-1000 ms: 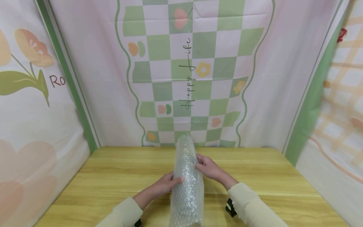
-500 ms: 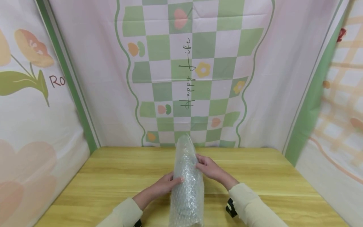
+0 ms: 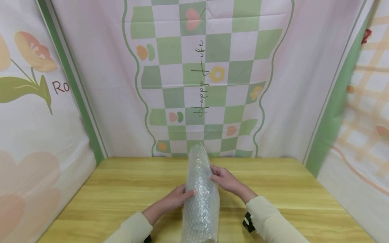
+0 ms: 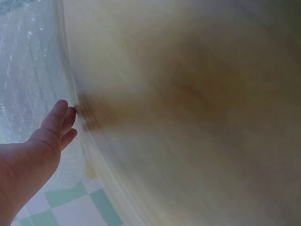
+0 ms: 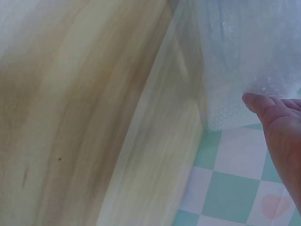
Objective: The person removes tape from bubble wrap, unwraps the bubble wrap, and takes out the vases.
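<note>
A long roll of clear bubble wrap [image 3: 201,202] lies lengthwise over the middle of the table, its far end close to the back curtain and its near end at the bottom of the head view. My left hand [image 3: 176,198] holds its left side, thumb over the top. On the opposite side, a little farther forward, my right hand [image 3: 225,179] holds the roll with thumb and fingertips against it. The left wrist view shows the left hand [image 4: 44,141] at the bubble wrap [image 4: 28,70]. In the right wrist view, the right hand [image 5: 280,120] touches the wrap [image 5: 249,52].
The wood-grain table [image 3: 127,179] extends to both sides of the roll. Behind it hangs a curtain [image 3: 170,50] with green and white checks. Printed fabric encloses the left side [image 3: 36,135] and the right side [image 3: 358,141].
Both hands stay on the roll in nearly the same places. The right wrist has shifted very slightly to the right.
</note>
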The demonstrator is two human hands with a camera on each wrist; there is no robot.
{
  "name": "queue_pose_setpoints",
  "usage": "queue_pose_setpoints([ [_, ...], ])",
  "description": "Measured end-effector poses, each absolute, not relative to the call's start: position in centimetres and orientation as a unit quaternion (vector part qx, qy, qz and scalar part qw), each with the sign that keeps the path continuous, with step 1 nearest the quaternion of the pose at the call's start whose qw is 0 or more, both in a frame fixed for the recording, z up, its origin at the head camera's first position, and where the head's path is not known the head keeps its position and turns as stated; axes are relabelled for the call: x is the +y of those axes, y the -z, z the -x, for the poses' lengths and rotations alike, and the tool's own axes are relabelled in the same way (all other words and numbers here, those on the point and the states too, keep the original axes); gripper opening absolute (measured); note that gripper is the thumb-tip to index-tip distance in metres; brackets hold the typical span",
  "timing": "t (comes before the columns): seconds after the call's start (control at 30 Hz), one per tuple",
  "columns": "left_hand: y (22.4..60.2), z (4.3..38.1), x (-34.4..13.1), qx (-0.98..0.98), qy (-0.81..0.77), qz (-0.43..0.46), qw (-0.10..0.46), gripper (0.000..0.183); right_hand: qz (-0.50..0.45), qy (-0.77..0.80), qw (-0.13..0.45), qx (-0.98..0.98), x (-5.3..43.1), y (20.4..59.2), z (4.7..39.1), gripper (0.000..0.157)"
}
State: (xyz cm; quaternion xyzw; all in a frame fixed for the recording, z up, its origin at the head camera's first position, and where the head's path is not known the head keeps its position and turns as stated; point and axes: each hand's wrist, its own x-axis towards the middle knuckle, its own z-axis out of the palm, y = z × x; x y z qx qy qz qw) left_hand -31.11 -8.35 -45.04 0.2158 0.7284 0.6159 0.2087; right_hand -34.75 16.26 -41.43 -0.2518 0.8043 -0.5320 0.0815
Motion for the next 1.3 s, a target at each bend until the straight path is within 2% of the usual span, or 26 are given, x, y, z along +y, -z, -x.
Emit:
queue_pose_setpoints([
  [1.3, 45.39, 31.20, -8.41, 0.736, -0.612, -0.203, 0.206, 0.068, 0.212, 0.566, 0.080, 0.793, 16.93, 41.39, 34.50, 0.057],
])
